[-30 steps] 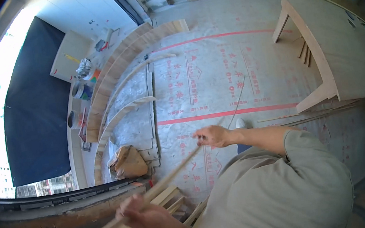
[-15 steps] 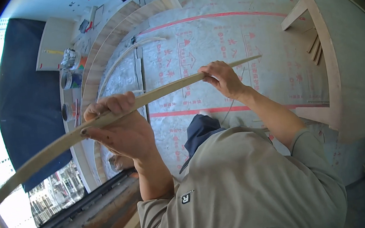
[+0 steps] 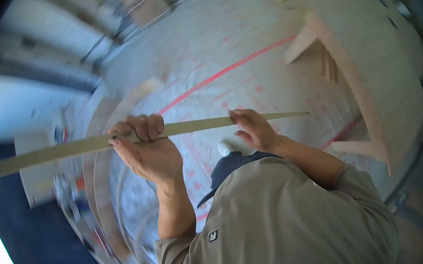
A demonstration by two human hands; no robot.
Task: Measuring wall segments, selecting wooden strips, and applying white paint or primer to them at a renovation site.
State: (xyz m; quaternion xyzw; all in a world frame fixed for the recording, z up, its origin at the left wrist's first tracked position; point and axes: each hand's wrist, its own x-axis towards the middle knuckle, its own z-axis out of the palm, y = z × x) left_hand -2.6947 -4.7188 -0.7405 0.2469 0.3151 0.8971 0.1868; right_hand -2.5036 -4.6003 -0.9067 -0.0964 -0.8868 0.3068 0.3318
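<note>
Left hand (image 3: 153, 155) around long, flat wooden strip (image 3: 197, 126)

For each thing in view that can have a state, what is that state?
Wooden strip: held up, roughly level across the view.
Left hand: closed around the strip.
Right hand: fingers over the strip; grip unclear.
Curved wooden panels: arced, blurred.
Table: standing.
Floor sheeting: spread out.

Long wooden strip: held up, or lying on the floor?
Held up: the left hand grips the wooden strip, and the right hand holds it nearer its right end.
</note>
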